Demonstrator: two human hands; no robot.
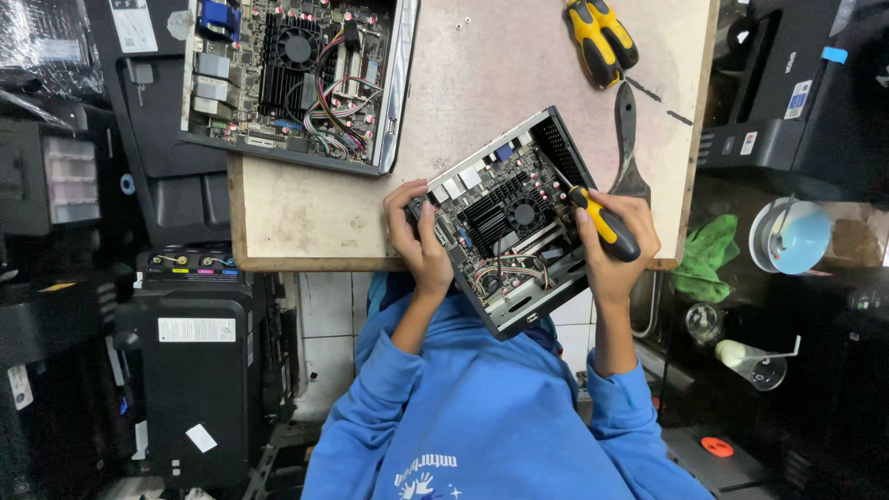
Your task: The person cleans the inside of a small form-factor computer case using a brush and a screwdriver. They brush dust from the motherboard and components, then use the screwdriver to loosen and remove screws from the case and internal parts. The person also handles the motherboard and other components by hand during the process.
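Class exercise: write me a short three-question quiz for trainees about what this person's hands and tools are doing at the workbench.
1. True or false: the right hand holds a yellow-and-black screwdriver.
2. What does the left hand grip? A) small open computer case B) green cloth C) pliers
3. Where is the second open case: on the table or off it?

Key: 1 true; 2 A; 3 on the table, at its far left corner.
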